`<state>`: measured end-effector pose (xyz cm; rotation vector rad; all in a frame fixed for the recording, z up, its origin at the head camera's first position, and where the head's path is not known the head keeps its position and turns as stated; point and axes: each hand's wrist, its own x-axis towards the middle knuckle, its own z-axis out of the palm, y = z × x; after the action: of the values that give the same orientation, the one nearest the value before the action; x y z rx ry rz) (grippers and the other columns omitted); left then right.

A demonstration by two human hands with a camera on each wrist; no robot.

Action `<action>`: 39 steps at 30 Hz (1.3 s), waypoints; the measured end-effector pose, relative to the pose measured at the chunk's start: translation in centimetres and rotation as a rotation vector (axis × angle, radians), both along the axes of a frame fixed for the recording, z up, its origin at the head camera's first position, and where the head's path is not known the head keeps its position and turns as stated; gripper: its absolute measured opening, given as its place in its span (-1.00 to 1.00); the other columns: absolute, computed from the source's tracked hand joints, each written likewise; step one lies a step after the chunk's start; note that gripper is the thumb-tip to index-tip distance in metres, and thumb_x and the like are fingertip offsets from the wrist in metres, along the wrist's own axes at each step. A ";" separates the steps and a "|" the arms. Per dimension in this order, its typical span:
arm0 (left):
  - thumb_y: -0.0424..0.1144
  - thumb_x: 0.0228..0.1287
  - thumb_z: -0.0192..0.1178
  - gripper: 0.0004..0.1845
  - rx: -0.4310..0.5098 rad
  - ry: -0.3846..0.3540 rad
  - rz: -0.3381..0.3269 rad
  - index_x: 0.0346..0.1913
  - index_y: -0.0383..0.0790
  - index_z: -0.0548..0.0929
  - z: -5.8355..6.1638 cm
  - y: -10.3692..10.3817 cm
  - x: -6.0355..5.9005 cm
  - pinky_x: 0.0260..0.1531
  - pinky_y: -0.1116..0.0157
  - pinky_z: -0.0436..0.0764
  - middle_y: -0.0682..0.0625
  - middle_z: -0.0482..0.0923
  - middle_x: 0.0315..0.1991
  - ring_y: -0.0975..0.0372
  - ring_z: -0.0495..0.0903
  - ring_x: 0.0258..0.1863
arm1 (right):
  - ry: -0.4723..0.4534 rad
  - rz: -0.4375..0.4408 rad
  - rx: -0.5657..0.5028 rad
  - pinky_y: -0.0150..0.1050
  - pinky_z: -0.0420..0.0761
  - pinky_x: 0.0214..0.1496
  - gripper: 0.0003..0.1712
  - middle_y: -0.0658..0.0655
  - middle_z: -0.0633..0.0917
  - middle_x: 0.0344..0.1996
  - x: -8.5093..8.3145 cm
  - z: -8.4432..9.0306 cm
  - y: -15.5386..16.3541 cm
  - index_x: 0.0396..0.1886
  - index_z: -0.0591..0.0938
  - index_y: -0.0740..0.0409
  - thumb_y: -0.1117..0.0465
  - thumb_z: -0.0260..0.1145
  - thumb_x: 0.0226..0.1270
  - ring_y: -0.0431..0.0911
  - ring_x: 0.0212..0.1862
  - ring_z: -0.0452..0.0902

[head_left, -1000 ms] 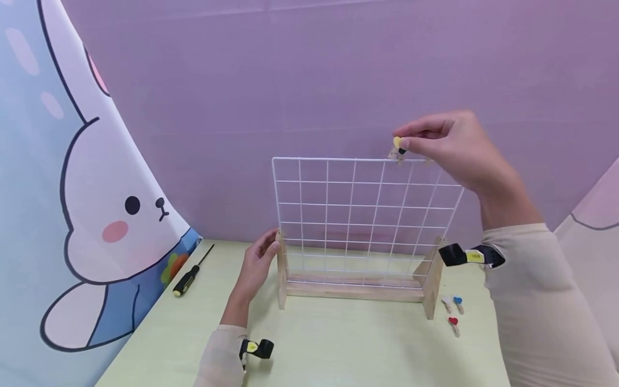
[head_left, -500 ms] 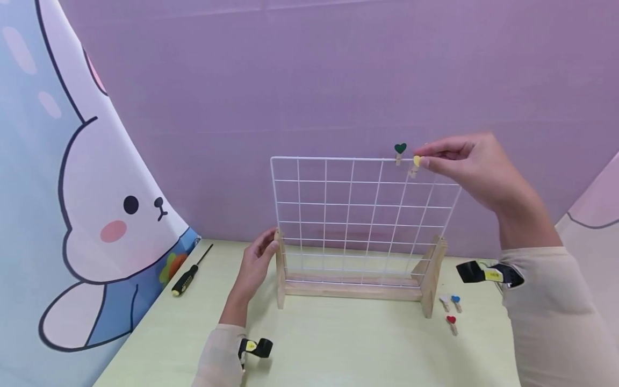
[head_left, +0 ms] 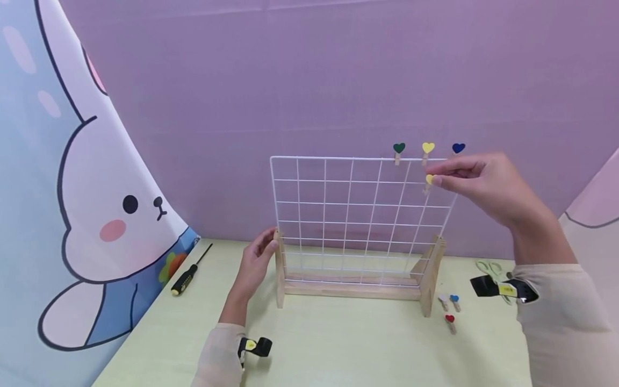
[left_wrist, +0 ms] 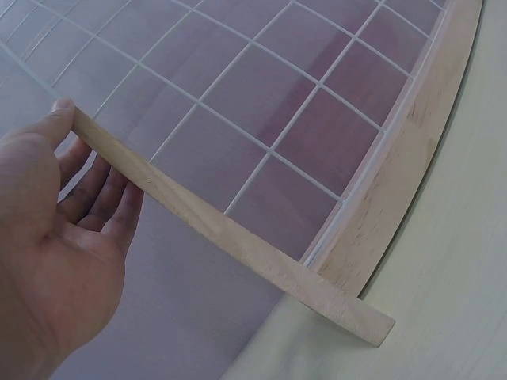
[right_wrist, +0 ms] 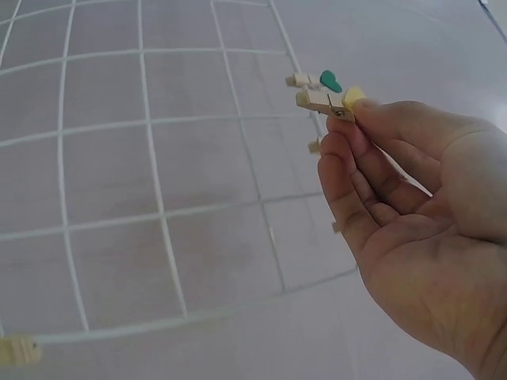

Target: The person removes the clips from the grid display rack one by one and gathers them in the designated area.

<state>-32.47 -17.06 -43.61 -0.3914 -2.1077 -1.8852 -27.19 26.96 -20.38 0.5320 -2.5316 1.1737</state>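
Now, largest to smallest:

Backdrop: a purple wall [head_left: 309,80] fills the rear; a cartoon rabbit panel [head_left: 87,215] stands at the left edge.
Table: a pale green tabletop [head_left: 338,349] carries everything else.
Grid panel: a white wire grid [head_left: 338,215] stands upright, leaning a little, in a wooden base [head_left: 353,290] with a post at each end.
Right hand: the right hand [head_left: 483,183] is raised at the grid's upper right corner, thumb and forefinger pinching a small wooden clip with a yellow heart [head_left: 429,180] just in front of the second row of wires; the other fingers are curled.
Left hand: the left hand [head_left: 258,263] rests against the left wooden post [head_left: 279,269], thumb on its top end, fingers relaxed and nearly straight behind it.
Screwdriver: a black and yellow screwdriver [head_left: 186,278] lies near the rabbit panel, well apart from the base.
Scissors: pale green scissors [head_left: 490,267] lie at the right.
Clipped hearts: a green heart clip [head_left: 398,150], a second yellow heart clip [head_left: 427,149] and a blue heart clip [head_left: 458,148] sit on the top wire.
Loose clips: white, blue and red ones [head_left: 450,309] lie on the table just right of the base.
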 end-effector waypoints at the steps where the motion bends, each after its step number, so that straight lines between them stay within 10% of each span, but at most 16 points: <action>1: -0.20 0.58 0.13 -0.52 0.001 0.000 0.000 0.45 -0.25 0.46 0.0 0.0 0.0 0.16 0.58 0.57 -0.26 0.57 0.30 0.42 0.58 0.10 | -0.002 -0.002 0.008 -0.64 0.61 -0.03 -0.69 -0.30 0.81 -0.14 0.0 -0.2 0.2 0.10 0.77 0.10 0.16 0.44 0.41 -0.41 -0.08 0.71; 16: -0.18 0.59 0.12 -0.52 0.004 -0.024 -0.009 0.46 -0.20 0.46 0.3 -0.2 0.3 0.20 0.56 0.56 -0.21 0.56 0.31 0.42 0.58 0.12 | -0.124 -0.066 0.122 -0.70 0.51 -0.01 -0.66 -0.27 0.80 -0.03 0.2 -6.3 4.3 0.13 0.76 -0.13 -0.05 0.40 0.44 -0.46 0.02 0.65; 39: -0.17 0.58 0.13 -0.51 0.007 -0.040 -0.011 0.47 -0.17 0.45 0.0 -0.2 0.1 0.23 0.54 0.55 -0.18 0.55 0.33 0.38 0.57 0.16 | -0.189 -0.039 -0.026 -0.65 0.54 -0.05 -0.63 -0.39 0.76 -0.07 1.8 -16.8 7.4 0.16 0.71 0.23 0.12 0.33 0.51 -0.56 -0.01 0.60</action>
<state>-32.36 -17.23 -43.58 -0.3681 -2.1280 -1.9211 -25.38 34.34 -37.18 0.3791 -2.6658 1.2962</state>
